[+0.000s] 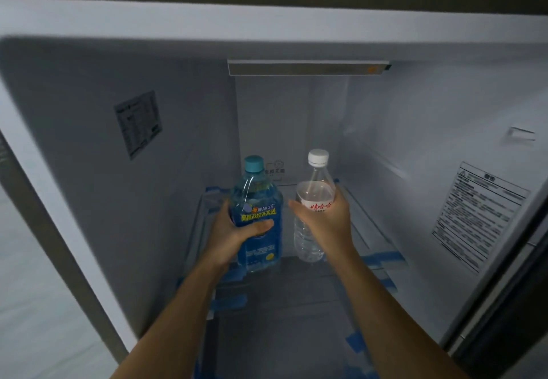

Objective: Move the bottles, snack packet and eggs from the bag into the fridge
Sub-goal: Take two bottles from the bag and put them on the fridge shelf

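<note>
Two bare forearms rose from the bottom edge of the frame toward the centre, with no sleeves showing along their visible length. The left hand (237, 232) and the right hand (324, 220) were bare too, without gloves. No ring, watch or bracelet showed on the visible fingers or wrists.

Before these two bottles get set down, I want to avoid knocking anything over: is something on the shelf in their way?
Nothing visible is. The left hand holds the blue bottle, the right hand the clear bottle, both upright over the glass shelf, which shows only blue tape at its edges.
</note>
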Tool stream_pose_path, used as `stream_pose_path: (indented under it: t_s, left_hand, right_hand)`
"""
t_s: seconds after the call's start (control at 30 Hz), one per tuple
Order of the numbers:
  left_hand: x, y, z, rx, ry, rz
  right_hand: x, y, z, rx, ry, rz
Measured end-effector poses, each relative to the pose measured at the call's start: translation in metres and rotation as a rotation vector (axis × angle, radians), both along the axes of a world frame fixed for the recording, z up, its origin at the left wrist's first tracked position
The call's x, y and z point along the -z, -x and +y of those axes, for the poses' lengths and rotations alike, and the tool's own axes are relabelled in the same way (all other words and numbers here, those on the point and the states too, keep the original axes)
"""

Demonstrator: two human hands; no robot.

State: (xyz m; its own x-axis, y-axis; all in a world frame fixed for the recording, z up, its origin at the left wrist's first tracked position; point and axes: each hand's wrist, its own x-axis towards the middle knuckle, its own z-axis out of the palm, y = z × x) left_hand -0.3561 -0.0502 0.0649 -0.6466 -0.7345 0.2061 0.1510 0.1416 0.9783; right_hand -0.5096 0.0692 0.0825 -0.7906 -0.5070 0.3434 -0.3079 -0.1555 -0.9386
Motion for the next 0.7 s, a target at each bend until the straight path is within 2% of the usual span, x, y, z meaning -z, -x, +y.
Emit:
stream_pose_path:
  t_s: [0.23,0.37,0.47,0.6,0.7]
  left_hand:
    - [0.007,-0.002,0.004,-0.058,0.109,-0.077]
    - [0.03,-0.011,0.012,-0.128,0.296,-0.199]
    - [0.041,-0.016,0.02,-0.269,0.434,-0.357]
    - [0.045,-0.014,0.017,-0.325,0.431,-0.412]
    - [0.042,-0.008,0.016,-0.349,0.375,-0.398]
  right_hand:
    - [0.006,0.005,-0.005,-0.01,-0.018,0.001]
    - [0.009,0.008,0.001,-0.074,-0.044,0.023]
    - [0.033,0.011,0.013,-0.097,-0.202,0.101]
    - [0.069,0.005,0.034,-0.017,-0.437,0.285]
    - [0.071,0.005,0.036,0.057,-0.495,0.403]
